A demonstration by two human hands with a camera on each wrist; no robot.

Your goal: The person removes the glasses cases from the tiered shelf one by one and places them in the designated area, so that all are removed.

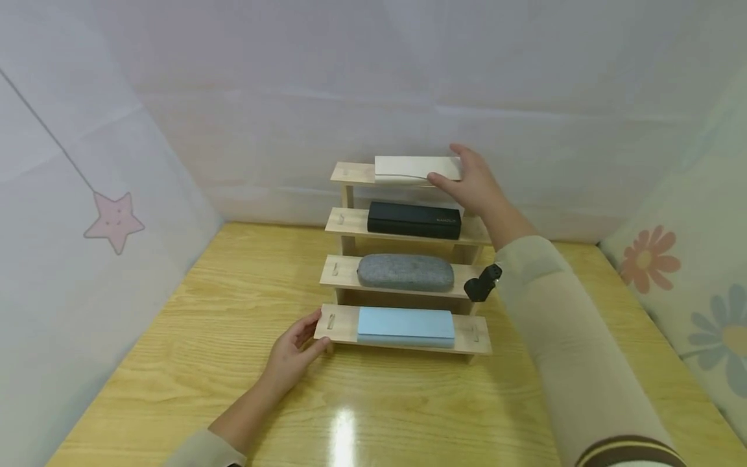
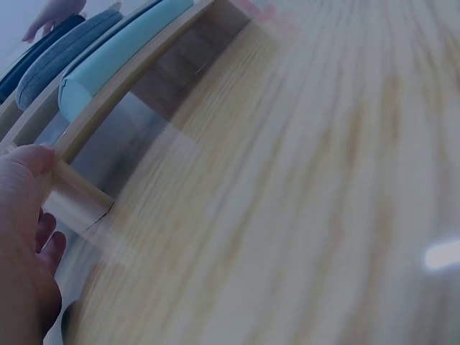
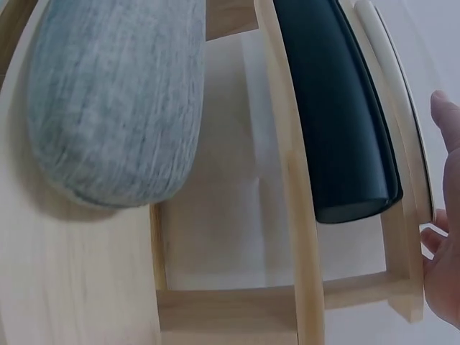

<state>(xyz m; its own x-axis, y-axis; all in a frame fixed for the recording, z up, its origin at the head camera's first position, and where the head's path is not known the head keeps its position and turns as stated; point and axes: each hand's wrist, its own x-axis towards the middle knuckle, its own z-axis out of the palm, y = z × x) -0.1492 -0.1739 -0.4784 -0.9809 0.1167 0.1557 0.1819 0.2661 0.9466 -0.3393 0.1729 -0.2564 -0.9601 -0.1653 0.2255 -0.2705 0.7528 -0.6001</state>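
A stepped wooden rack (image 1: pixel 344 224) with several tiers stands on the table. A white case (image 1: pixel 408 168) lies on its top tier, and my right hand (image 1: pixel 452 170) grips that case's right end, thumb in front and fingers over the top. Below it lie a black case (image 1: pixel 414 220), a grey felt case (image 1: pixel 405 272) and a light blue case (image 1: pixel 405 326), one per tier. My left hand (image 1: pixel 312 332) holds the left end of the bottom tier. The left wrist view shows my thumb (image 2: pixel 29 162) against the rack's edge (image 2: pixel 79 194), beside the blue case (image 2: pixel 115 54).
The rack sits toward the back of a pale wooden table (image 1: pixel 222 337). White cloth walls close in behind and on the left, with a pink star (image 1: pixel 113 220) hanging there. A floral cloth (image 1: pixel 688 305) borders the right side. A black wrist camera (image 1: pixel 481 282) sits on my right forearm.
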